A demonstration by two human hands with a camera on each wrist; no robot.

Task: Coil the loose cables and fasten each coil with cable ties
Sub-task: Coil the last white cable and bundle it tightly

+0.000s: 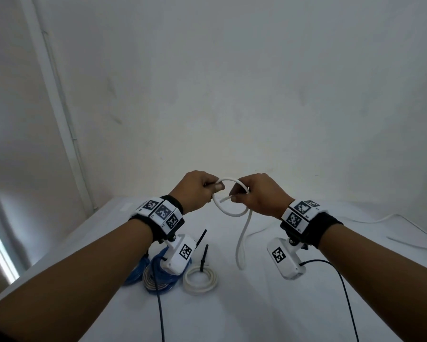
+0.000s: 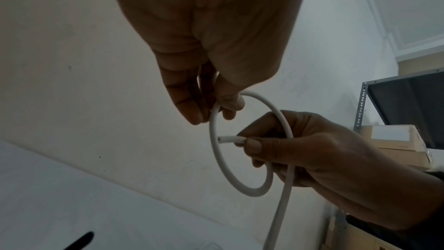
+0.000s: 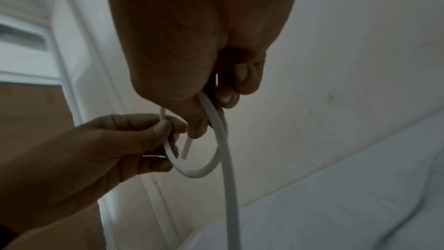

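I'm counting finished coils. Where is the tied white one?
In the head view, the tied white cable coil lies on the white table, beside the blue cable coil, below the left hand.

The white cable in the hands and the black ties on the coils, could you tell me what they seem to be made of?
White cable: probably a plastic or rubber jacket, smooth and matte; it bends into an even loop without kinking. What is inside the cut end is too small to tell.
Black ties: likely stiff plastic; the thin dark strips stand up from the coils.
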